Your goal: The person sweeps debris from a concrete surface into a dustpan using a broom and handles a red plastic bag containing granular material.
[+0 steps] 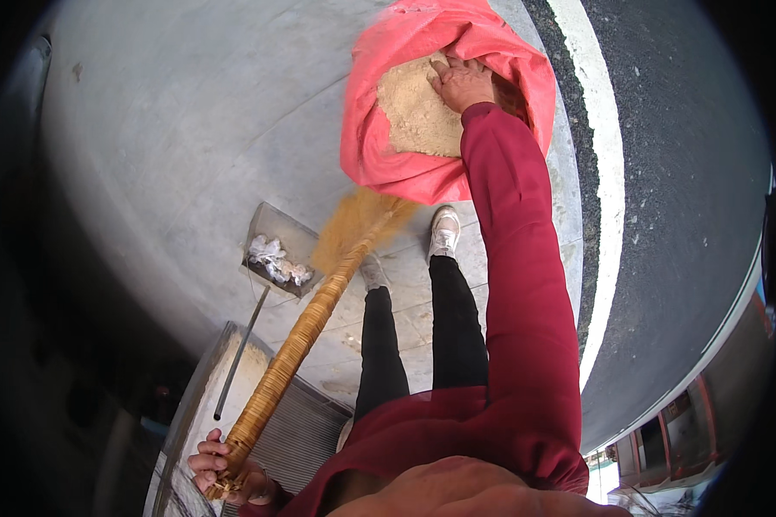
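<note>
My left hand is wrapped round the top end of a long straw broom. The broom slants up and to the right from it, and its bristles lie against the near side of a large red sack. Inside the sack's wide mouth is a pale tan, sawdust-like heap. Reaching out straight ahead, my right hand rests on the right part of this heap with its fingers apart, holding nothing that I can see.
A long-handled dustpan with crumpled white scraps stands left of the broom. A ridged step lies at the lower left. Beyond the grey paving, a white painted line borders dark asphalt at the right.
</note>
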The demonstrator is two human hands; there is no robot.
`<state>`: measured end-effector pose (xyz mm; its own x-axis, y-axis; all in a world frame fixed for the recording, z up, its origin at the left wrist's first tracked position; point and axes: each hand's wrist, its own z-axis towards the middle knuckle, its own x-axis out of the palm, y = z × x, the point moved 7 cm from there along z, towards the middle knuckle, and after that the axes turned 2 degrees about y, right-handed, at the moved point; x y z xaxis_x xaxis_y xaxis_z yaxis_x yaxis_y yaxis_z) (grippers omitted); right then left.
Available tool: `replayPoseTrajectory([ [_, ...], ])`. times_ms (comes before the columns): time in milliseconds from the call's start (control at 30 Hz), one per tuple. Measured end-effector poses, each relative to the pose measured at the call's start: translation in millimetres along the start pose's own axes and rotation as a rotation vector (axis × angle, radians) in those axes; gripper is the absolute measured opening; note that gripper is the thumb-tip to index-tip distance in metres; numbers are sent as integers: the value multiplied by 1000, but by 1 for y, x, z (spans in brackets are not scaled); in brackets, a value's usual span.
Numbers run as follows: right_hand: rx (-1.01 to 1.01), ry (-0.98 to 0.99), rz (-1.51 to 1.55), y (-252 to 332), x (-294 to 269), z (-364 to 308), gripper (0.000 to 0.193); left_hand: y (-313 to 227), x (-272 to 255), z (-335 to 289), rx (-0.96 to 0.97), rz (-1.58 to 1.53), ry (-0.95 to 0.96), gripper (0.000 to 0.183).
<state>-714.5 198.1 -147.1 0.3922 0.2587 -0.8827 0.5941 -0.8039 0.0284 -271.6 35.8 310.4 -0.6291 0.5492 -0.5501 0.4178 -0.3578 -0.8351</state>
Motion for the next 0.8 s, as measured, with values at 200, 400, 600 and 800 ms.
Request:
replayPoseTrajectory([
  [200, 201, 83, 21, -23, 8, 0, 43, 4, -4, 0, 15, -33, 19, 31],
  [400, 317, 71, 178, -52, 65, -25, 48, 11, -15, -7, 27, -54, 9, 30],
  [600, 330, 66, 493, -50, 90, -60, 53, 16, -17, -7, 49, -104, 13, 30],
  [800, 245, -23, 508, -1, 61, -88, 54, 17, -18, -8, 68, -131, 20, 32],
])
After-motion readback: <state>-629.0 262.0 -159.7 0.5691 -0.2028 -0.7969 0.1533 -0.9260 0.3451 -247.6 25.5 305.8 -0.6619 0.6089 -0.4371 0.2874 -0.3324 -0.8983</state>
